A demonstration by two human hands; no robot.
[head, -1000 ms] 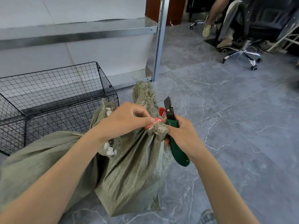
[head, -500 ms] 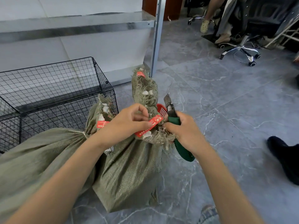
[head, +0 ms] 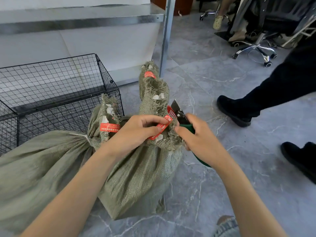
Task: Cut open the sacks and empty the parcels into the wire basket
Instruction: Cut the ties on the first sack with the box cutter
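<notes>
A green woven sack [head: 142, 182] stands on the floor in front of me, its frayed neck bound with a red seal strip [head: 159, 129]. My left hand [head: 135, 132] pinches that strip at the neck. My right hand [head: 198, 139] grips a green-handled utility knife [head: 180, 113], blade pointing up just right of the neck. A second tied sack [head: 39, 161] lies to the left, its neck also bearing a red label [head: 109, 127]. The black wire basket [head: 56, 89] stands behind the sacks at the left.
A metal shelf rack [head: 164, 40] stands behind the basket. A person's dark shoes and leg [head: 239, 110] are on the grey tile floor close at the right. An office chair base [head: 254, 50] and a seated person's feet are farther back.
A walking person's leg and shoe have come in from the right, closer to the sack. My hands have stayed at the sack's neck, with the red strip pulled slightly more into view.
</notes>
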